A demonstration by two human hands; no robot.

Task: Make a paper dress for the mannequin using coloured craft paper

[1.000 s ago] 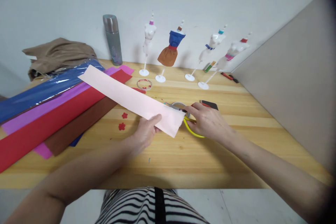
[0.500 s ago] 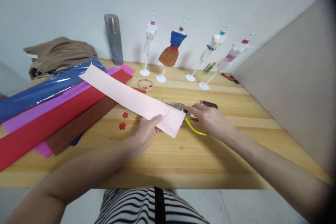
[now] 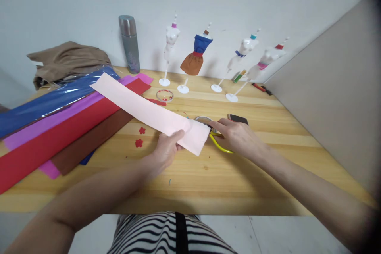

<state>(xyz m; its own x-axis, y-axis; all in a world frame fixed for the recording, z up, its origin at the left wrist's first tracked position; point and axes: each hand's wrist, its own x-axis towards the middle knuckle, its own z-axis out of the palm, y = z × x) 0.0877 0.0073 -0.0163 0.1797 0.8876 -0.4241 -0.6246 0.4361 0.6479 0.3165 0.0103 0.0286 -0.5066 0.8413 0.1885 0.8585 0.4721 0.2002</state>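
Observation:
My left hand (image 3: 169,149) pinches a long pale pink strip of crepe paper (image 3: 143,109) by its lower edge, thumb on top and fingers underneath. The strip slants from the upper left down to the right, its far end over the coloured strips. My right hand (image 3: 238,135) is closed round the yellow handles of a pair of scissors (image 3: 218,143). The blades sit at the strip's right end and are mostly hidden behind the strip and my fingers. Two red flower cut-outs (image 3: 139,143) lie on the table left of my left hand.
Blue, purple, red (image 3: 59,141) and brown strips pile up at the left beside brown cloth (image 3: 71,61). A steel flask (image 3: 130,45) and several small white mannequins, one in a blue and orange dress (image 3: 198,53), stand along the wall. A dark phone-like object (image 3: 238,119) lies beyond my right hand.
The scissors' blades, partly visible above the strip's edge before, are now mostly out of sight behind it, and the handles have drawn closer together. My left hand and the strip stay nearly still.

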